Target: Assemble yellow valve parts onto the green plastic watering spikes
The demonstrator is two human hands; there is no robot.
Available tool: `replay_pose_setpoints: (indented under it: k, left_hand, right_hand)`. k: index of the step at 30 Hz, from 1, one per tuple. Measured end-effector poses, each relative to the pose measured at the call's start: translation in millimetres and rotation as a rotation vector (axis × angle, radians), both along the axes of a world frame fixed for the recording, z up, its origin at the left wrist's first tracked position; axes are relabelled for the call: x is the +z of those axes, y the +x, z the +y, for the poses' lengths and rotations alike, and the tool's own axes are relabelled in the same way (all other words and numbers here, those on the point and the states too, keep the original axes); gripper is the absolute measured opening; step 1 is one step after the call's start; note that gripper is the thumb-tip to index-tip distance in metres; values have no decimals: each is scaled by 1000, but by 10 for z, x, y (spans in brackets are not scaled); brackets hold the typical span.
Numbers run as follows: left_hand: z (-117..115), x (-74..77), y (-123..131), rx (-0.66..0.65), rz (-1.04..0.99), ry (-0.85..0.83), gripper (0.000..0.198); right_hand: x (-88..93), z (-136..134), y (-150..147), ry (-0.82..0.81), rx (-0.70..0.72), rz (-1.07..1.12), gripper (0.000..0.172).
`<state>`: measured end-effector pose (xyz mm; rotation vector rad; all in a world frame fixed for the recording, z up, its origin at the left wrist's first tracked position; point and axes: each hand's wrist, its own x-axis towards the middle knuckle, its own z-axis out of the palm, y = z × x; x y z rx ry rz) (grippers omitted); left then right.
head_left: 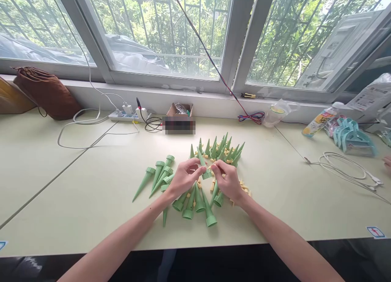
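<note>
My left hand (185, 175) grips a green plastic watering spike (207, 175), its tip pointing up and away and its wide capped end low. Fingers of my right hand (227, 179) pinch a small cream-coloured plastic piece (209, 167) against the side of this spike; the fingers partly cover it. Beyond both hands stands a cluster of green spikes (220, 148) with cream pieces among them. Several capped spikes (159, 172) lie to the left. Closer to me, loose spikes (210, 220) lie with their wide ends towards me. Cream pieces (244, 188) are piled beside my right wrist.
At the back are a small cardboard box (183, 110), a power strip (117, 115) with cables and a brown drawstring bag (45, 92). Rightward lie a spray can (320, 121), light-blue clips (351, 135) and a white cable (345, 168). Another person's hand (387, 161) shows at the right edge.
</note>
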<state>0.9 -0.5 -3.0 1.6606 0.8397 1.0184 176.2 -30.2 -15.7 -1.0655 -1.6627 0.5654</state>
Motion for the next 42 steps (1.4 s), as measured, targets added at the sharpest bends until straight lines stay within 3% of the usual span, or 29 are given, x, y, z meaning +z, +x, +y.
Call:
replay_pose_setpoints:
  k: [7,13,20,22,28,42]
  left_hand:
    - [18,-55,9,52,36,273,25]
    - [3,-103,31,135,63,352,18]
    - [-26,-30,37,90,-27,147,32]
    - [-24,-21,33,104,-49,78,30]
    - [-19,-32,28,-17,59,-25,59]
    - [-8,-15,8,-103,108,-3,42]
  right_hand:
    - [-20,9,0,-19,-20,-19,37]
    - [-44,15,-15,-22,-46,-9,36]
    - [-36,11,17,26,-172,62,31]
    - [-34,13,23,33,-174,75,31]
    - [-26,13,3,63,-103,27,27]
    - [-58,21,28,-16,-62,57,26]
